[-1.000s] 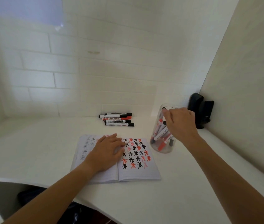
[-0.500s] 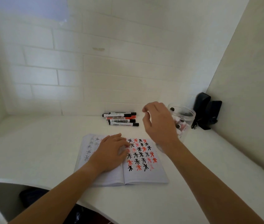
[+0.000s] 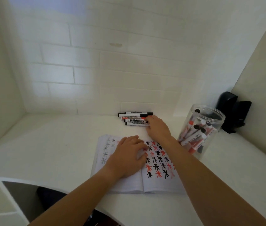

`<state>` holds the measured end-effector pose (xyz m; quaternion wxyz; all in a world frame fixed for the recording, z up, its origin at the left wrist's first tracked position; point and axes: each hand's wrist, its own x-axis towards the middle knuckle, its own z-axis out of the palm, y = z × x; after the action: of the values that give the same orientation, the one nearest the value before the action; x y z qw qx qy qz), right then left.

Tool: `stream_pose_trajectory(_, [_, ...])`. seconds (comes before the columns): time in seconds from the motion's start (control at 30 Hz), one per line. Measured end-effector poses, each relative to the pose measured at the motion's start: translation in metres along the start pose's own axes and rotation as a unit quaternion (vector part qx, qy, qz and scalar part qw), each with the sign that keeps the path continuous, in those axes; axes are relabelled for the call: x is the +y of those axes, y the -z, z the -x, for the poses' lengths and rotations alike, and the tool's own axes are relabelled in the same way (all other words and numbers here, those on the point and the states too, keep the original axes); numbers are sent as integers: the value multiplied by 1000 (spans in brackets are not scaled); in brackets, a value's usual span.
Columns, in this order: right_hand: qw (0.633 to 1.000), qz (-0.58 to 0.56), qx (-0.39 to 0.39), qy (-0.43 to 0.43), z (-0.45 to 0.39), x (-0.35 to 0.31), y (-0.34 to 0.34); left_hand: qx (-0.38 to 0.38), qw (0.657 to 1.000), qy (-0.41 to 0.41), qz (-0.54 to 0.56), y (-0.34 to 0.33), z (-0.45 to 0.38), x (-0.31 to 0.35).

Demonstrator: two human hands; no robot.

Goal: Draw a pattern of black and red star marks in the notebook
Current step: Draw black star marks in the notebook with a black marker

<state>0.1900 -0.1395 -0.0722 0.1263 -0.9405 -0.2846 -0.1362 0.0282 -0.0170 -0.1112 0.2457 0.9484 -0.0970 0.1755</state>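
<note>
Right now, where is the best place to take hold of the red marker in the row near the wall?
Probably pinch the red marker at its barrel near the right end, coming from above, where the right hand already reaches. It lies flat, tight between black markers, so side access looks blocked.

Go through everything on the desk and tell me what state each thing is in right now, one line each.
notebook: open flat, right page part filled with black and red stars.
left hand: flat on the notebook, pressing it.
right hand: on the loose markers, grip unclear.
loose markers: lying side by side, capped.
jar: upright, lidless, holding markers.
</note>
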Motion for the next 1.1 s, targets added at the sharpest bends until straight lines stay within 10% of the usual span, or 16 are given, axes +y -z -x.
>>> stream_pose_trajectory(0.3, [998, 56, 25, 13, 19, -3, 9, 3, 1000, -3, 6, 1, 1, 1])
stream_pose_trajectory(0.43, [987, -125, 92, -51, 60, -16, 41, 17, 1000, -3, 13, 4, 2, 4])
stream_pose_trajectory(0.7, [845, -512, -4, -150, 158, -25, 70, 52, 994, -51, 76, 15, 8, 17])
stream_pose_trajectory(1.1, [799, -588, -20, -122, 178, -1, 86, 51, 993, -102, 23, 20, 10, 17])
